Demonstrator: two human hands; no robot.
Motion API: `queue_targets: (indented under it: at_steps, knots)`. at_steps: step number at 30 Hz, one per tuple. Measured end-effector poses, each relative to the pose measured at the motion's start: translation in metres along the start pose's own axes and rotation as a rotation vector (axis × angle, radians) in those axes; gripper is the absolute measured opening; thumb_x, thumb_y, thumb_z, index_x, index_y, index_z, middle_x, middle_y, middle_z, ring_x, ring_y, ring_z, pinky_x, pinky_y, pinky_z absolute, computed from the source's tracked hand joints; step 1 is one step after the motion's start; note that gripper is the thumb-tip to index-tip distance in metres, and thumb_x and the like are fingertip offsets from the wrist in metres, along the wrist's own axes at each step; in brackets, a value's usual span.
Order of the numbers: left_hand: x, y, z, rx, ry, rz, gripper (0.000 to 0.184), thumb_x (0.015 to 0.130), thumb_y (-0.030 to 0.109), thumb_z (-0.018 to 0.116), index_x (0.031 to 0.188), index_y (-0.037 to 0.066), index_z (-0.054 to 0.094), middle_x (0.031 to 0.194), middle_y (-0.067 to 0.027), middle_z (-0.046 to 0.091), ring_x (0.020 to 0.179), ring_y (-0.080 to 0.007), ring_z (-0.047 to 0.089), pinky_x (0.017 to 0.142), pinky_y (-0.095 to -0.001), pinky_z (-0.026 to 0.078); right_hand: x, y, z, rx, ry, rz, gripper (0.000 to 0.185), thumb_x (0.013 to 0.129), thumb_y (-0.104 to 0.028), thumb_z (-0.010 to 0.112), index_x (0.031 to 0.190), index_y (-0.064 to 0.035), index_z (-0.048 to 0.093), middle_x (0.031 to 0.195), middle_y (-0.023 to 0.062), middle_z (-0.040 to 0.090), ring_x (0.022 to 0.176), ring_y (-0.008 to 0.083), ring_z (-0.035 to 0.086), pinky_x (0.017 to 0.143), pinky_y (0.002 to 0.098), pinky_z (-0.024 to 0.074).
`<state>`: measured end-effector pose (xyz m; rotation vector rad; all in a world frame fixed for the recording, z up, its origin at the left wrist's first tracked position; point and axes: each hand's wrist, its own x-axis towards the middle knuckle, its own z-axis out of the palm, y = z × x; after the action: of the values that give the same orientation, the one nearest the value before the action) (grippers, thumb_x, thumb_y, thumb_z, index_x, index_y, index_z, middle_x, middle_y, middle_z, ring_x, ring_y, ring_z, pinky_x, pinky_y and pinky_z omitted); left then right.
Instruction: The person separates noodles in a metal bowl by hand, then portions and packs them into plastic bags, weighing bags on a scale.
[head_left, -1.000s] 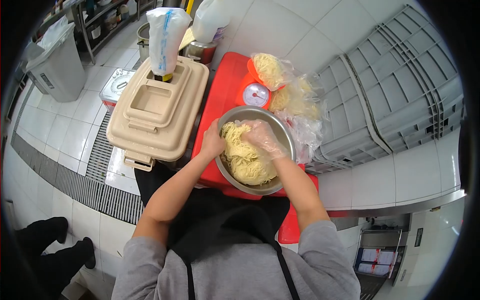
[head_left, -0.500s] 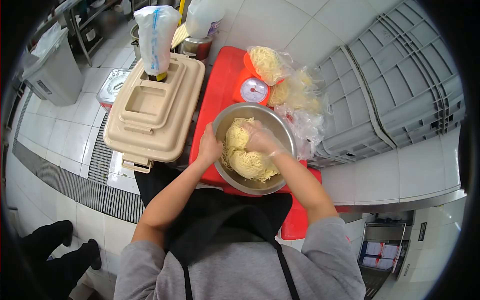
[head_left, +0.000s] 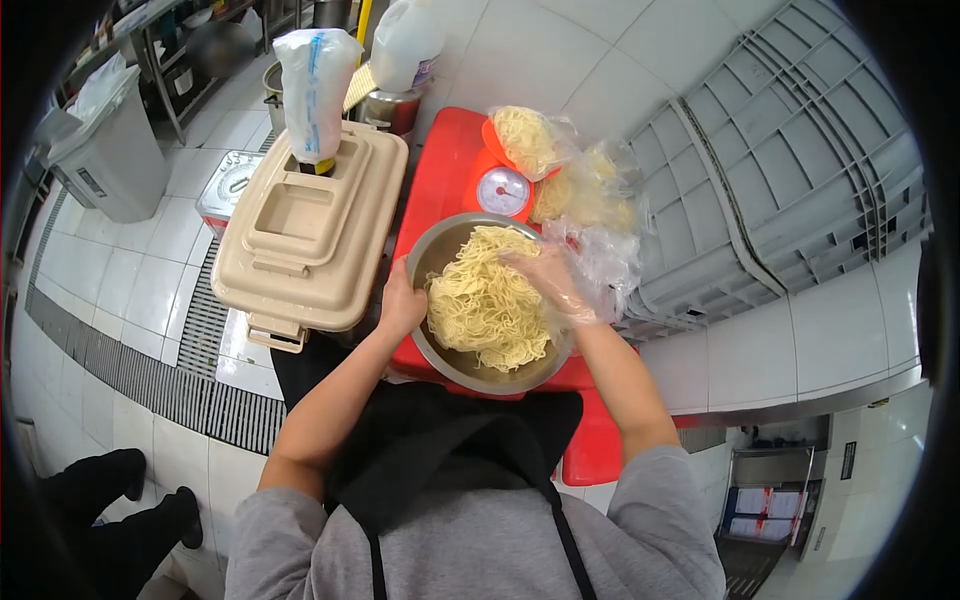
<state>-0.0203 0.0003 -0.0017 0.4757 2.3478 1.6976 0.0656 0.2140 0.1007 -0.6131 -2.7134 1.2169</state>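
Two hands share the steel bowl (head_left: 435, 248): my left hand (head_left: 402, 298) has its fingers clamped on the rim at the left, while my right hand (head_left: 545, 275), in a clear plastic glove (head_left: 572, 305), lies against the upper right side of the noodles (head_left: 485, 300). Whether those right fingers are closed on any strands, I cannot tell; blur and plastic hide it. The noodles sit inside the bowl in one loose mound. A sharp tug could, I judge, drag tangled strands over the rim onto the red bench (head_left: 440, 165), and the baggy glove might snag among them. The bowl stands near the bench's front edge, just by my apron (head_left: 450, 430), so a heavy push with a slack left grip could tip it toward me. Shoved the other way, it could knock the kitchen scale (head_left: 503, 191) just beyond and shake down the bagged noodles (head_left: 527, 138) resting on top.
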Motion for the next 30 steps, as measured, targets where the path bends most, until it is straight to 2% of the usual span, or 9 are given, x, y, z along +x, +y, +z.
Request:
queue_targets:
  at_steps: [3,5,9,14,18,21,24,27,30]
  knots:
    - [0.003,-0.007,0.003,0.014,0.012,0.028,0.055,0.071,-0.008,0.048,0.125,-0.002,0.042,0.115,-0.0281,0.057,0.112,-0.0426,0.053,0.097,-0.0460,0.041,-0.013,-0.043,-0.015,-0.152,0.080,0.093,0.066,0.078,-0.044,0.071,0.124,0.0000,0.053,0.116,0.0174,0.061,0.108,0.0268,0.058,0.090,0.0371,0.0448]
    - [0.004,-0.007,0.002,0.004,0.002,0.028,0.054,0.071,-0.008,0.048,0.125,-0.002,0.042,0.115,-0.0283,0.056,0.112,-0.0428,0.053,0.097,-0.0462,0.041,0.003,0.009,-0.006,-0.188,0.216,-0.052,0.084,0.079,-0.042,0.072,0.139,0.0063,0.036,0.132,0.0229,0.051,0.122,0.0301,0.049,0.097,0.0368,0.0421]
    - [0.004,0.000,-0.001,0.019,-0.020,0.009,0.054,0.071,-0.007,0.048,0.124,-0.002,0.043,0.115,-0.0288,0.056,0.111,-0.0434,0.053,0.097,-0.0465,0.042,-0.034,-0.031,-0.004,0.326,0.048,0.279,0.070,0.084,-0.049,0.063,0.126,0.0056,0.053,0.126,0.0194,0.056,0.115,0.0279,0.054,0.099,0.0371,0.0394]
    - [0.001,-0.004,0.000,0.031,-0.011,0.052,0.056,0.071,-0.007,0.047,0.127,-0.002,0.040,0.116,-0.0291,0.056,0.110,-0.0443,0.053,0.096,-0.0471,0.042,-0.009,0.064,0.024,0.551,-0.037,0.671,0.073,0.087,-0.056,0.056,0.131,0.0025,0.050,0.128,0.0200,0.056,0.118,0.0296,0.053,0.102,0.0396,0.0380]
    - [0.003,-0.008,-0.001,0.022,-0.037,0.063,0.059,0.071,-0.007,0.047,0.129,-0.001,0.037,0.116,-0.0296,0.056,0.110,-0.0445,0.054,0.096,-0.0471,0.043,0.028,0.122,0.030,-0.341,0.007,0.205,0.062,0.089,-0.049,0.056,0.122,0.0026,0.057,0.117,0.0230,0.061,0.111,0.0267,0.058,0.096,0.0372,0.0418]
    - [0.005,-0.007,-0.005,0.061,-0.042,0.064,0.059,0.071,-0.007,0.047,0.129,-0.002,0.037,0.116,-0.0298,0.056,0.110,-0.0443,0.054,0.096,-0.0471,0.043,0.007,0.044,-0.004,-0.252,-0.004,0.215,0.054,0.089,-0.042,0.058,0.123,0.0000,0.057,0.114,0.0243,0.061,0.113,0.0317,0.058,0.099,0.0394,0.0397]
    - [0.005,-0.005,-0.006,0.051,-0.051,0.059,0.058,0.071,-0.007,0.047,0.129,-0.002,0.037,0.115,-0.0301,0.057,0.110,-0.0442,0.054,0.096,-0.0469,0.043,-0.005,0.014,-0.019,-0.238,-0.011,-0.115,0.056,0.079,-0.026,0.066,0.128,-0.0037,0.052,0.116,0.0276,0.057,0.113,0.0389,0.054,0.100,0.0412,0.0406]
    - [0.003,0.001,-0.007,0.050,-0.057,0.036,0.058,0.071,-0.007,0.047,0.129,-0.003,0.037,0.115,-0.0303,0.056,0.110,-0.0445,0.054,0.096,-0.0473,0.043,-0.023,-0.001,-0.012,-0.551,-0.304,-0.364,0.060,0.072,-0.019,0.069,0.128,-0.0068,0.051,0.124,0.0289,0.050,0.116,0.0400,0.050,0.097,0.0421,0.0431]
    - [0.006,-0.007,-0.003,0.045,-0.050,0.057,0.059,0.071,-0.007,0.047,0.129,-0.002,0.037,0.115,-0.0304,0.057,0.110,-0.0447,0.054,0.096,-0.0478,0.043,-0.028,0.040,0.017,-0.579,-0.179,-0.118,0.068,0.067,-0.020,0.072,0.129,-0.0068,0.049,0.131,0.0283,0.043,0.120,0.0405,0.047,0.099,0.0427,0.0419]
